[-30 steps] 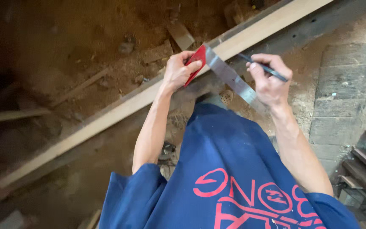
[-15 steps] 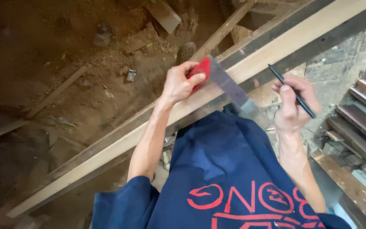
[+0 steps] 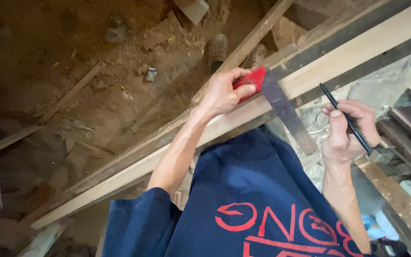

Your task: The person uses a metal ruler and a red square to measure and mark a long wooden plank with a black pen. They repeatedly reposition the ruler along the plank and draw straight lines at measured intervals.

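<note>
Far left, scrap wood lies on the dirt floor. A long pale plank runs from lower left to upper right, across the person's front. The left hand has its grip closed on the red stock of a square, pressing it against the plank's far edge; the metal blade lies across the plank and points down toward the blue shirt. To the right, just off the plank, the right hand is pinched shut on a black pen, its tip raised near the plank's near edge, apart from the blade. Dark boards are stacked far right.
</note>
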